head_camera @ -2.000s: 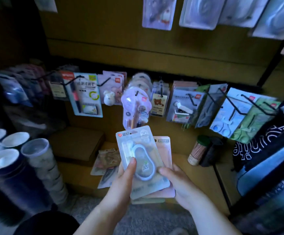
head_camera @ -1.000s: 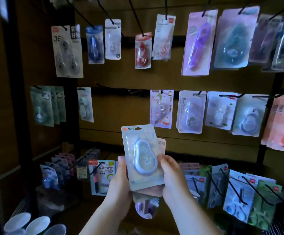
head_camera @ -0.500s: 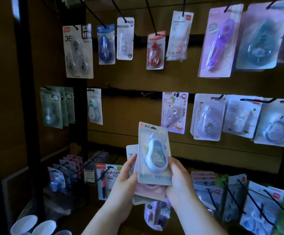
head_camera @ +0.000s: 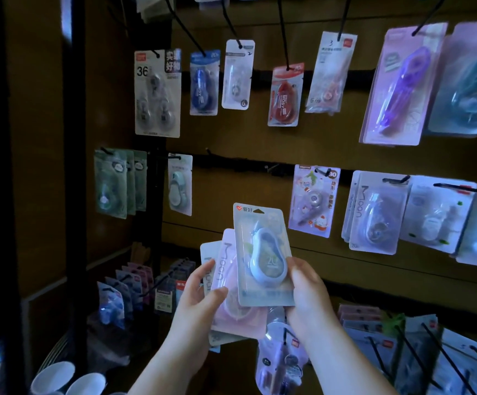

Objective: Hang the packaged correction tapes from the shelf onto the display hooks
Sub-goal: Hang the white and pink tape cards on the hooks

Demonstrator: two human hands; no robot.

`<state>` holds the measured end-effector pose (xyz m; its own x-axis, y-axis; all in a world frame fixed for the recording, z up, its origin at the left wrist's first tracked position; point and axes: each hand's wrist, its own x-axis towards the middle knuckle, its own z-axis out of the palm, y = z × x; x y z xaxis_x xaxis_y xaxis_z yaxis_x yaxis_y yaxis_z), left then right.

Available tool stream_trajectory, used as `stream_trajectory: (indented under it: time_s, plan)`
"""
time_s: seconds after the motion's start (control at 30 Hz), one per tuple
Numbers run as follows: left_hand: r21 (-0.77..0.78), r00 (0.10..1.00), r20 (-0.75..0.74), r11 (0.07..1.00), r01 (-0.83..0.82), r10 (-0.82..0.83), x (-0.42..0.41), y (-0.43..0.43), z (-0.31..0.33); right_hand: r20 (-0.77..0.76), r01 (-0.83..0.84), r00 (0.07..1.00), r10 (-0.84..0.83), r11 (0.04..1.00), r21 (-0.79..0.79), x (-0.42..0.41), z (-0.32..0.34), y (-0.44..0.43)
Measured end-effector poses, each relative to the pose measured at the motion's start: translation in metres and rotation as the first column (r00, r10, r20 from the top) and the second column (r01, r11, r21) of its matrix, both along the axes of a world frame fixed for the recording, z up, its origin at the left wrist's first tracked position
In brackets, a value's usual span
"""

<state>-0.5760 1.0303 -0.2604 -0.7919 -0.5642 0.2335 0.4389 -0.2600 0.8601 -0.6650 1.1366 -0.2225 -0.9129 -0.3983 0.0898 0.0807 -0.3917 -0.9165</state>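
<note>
I hold a small fanned stack of packaged correction tapes in front of the display wall. My right hand (head_camera: 307,292) pinches the front pack (head_camera: 263,258), a pale card with a blue teardrop tape. My left hand (head_camera: 200,292) grips the packs behind it, a pink one (head_camera: 225,280) marked "Moon" on top. Black display hooks stick out of the wooden board above; one bare hook (head_camera: 271,168) sits on the middle rail, just above the front pack. Matching "Moon" packs (head_camera: 374,212) hang to the right.
Rows of other tape packs hang on hooks above and to both sides, such as a red pack (head_camera: 284,95) and green packs (head_camera: 111,183). A black upright post (head_camera: 74,166) stands on the left. Lower hooks carry more stationery (head_camera: 402,352). White cups (head_camera: 54,377) stand bottom left.
My view has swung up from the low shelf to the hook rows. Both hands have lifted the stack, and the front pack has slid up and right, fanning away from the others.
</note>
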Motion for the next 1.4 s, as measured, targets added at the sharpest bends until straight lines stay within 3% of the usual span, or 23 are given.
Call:
stream_trajectory:
  time_s: [0.4, 0.63, 0.9, 1.4]
  plan:
    - [-0.024, 0.977, -0.065, 0.978, -0.206, 0.204, 0.028, -0.055, -0.003, -0.279, 0.109, 0.957, -0.078, 0.989, 0.098, 0.006, 0.042, -0.054]
    - [0.035, 0.967, -0.103, 0.973, -0.23, 0.232, 0.044, -0.087, 0.0, -0.444, 0.138, 0.892, -0.088, 0.987, 0.083, 0.014, 0.067, -0.086]
    - [0.014, 0.972, -0.092, 0.977, -0.214, 0.214, 0.054, -0.097, 0.004, -0.412, 0.247, 0.89, -0.195, 0.966, 0.075, 0.0, 0.07, -0.109]
    - [-0.028, 0.972, -0.037, 0.972, -0.234, 0.233, 0.047, -0.112, -0.012, -0.379, 0.311, 0.898, -0.224, 0.932, 0.185, -0.042, 0.069, -0.146]
